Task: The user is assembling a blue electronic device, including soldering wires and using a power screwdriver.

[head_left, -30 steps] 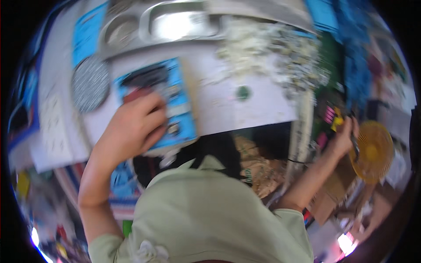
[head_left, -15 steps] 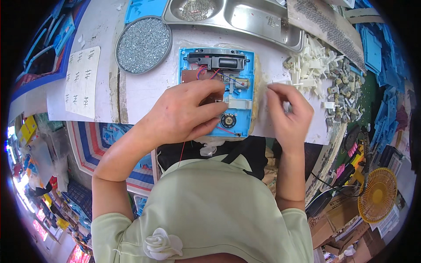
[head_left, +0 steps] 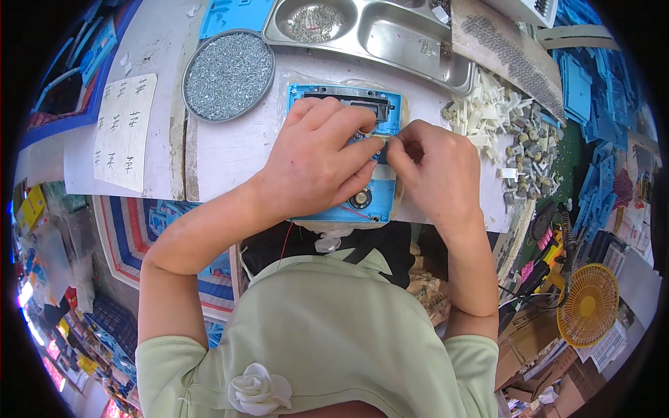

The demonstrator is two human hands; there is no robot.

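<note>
A blue plastic casing point(head_left: 380, 207) lies face down on the table in front of me, its inside showing. At its far end is a black part point(head_left: 359, 102), partly covered by my fingers; near the close end sits a small round speaker point(head_left: 361, 199). My left hand point(head_left: 306, 159) reaches across the casing, its fingers closed over the middle, where the motor and wires are hidden. From the right, my right hand point(head_left: 440, 171) pinches at the casing's right edge, fingertips close to the left ones. What either hand holds is hidden. A red wire point(head_left: 286, 244) hangs below my left wrist.
A round dish of screws point(head_left: 228, 75) stands at the far left, beside a steel compartment tray point(head_left: 401, 35). White plastic parts point(head_left: 488, 104) and small metal motors point(head_left: 535, 157) are heaped right. A marked paper point(head_left: 125, 132) lies left; a yellow fan point(head_left: 587, 305) stands lower right.
My right hand has moved left and up to the casing's right edge, meeting the left fingertips. My left hand has shifted up and right, covering the motor and wires.
</note>
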